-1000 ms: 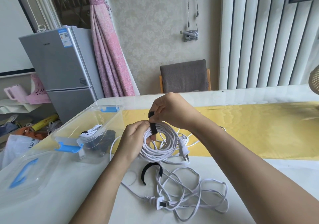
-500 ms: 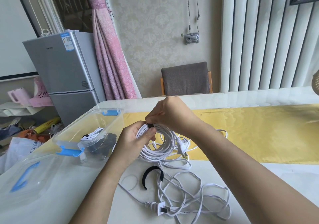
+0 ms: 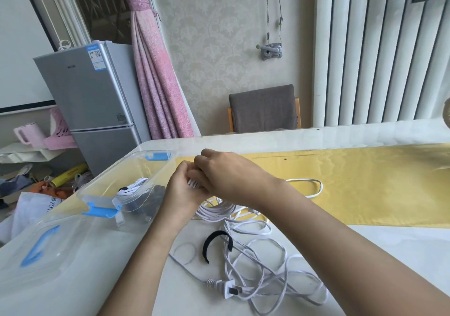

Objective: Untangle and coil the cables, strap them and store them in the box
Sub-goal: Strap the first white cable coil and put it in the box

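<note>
Head view: the left hand (image 3: 181,191) and right hand (image 3: 226,176) meet above the tabletop (image 3: 389,247), both with fingers curled round the top of the coiled cable (image 3: 219,209). Only its lower loops and a white sliver between the palms show (any strap on it is hidden, as are the right fingertips). Near the wrists lie a loose black strap (image 3: 215,239) and the tangled cable (image 3: 263,267), its plug (image 3: 227,290) pointing right. At the left, the clear box (image 3: 136,169) holds a strapped white coil (image 3: 132,187) and dark items too blurred to name.
</note>
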Demonstrator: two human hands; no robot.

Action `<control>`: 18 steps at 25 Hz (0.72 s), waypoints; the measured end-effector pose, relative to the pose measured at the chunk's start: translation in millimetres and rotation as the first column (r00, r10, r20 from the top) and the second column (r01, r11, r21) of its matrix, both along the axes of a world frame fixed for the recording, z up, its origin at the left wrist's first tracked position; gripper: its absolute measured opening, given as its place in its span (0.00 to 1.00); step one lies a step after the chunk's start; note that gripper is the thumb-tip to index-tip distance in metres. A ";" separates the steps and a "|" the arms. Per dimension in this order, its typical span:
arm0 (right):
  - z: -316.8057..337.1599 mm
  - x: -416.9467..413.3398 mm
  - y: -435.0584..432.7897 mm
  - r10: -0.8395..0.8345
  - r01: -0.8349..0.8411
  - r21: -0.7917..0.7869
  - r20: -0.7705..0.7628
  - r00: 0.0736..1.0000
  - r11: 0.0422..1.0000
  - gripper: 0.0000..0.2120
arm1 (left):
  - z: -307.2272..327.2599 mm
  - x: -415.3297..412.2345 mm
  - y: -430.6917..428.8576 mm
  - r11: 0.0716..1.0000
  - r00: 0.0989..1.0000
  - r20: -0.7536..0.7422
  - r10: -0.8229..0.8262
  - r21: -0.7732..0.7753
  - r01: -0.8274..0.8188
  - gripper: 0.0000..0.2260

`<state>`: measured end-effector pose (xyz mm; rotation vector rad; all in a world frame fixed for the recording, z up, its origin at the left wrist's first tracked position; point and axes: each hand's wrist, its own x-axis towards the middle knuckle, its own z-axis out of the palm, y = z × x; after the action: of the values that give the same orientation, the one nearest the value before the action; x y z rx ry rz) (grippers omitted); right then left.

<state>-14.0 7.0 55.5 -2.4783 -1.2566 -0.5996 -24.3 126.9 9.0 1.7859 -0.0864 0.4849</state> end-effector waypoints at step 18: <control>5.8 23.0 -21.8 0.035 0.147 0.366 -0.446 0.894 0.919 0.31 | 25.6 -22.1 17.4 0.986 0.957 0.279 0.083 0.113 -0.119 0.14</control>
<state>9.0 -14.8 61.3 -2.1485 -0.7958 -0.2353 -46.4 144.3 34.6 1.8459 -0.2243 0.8157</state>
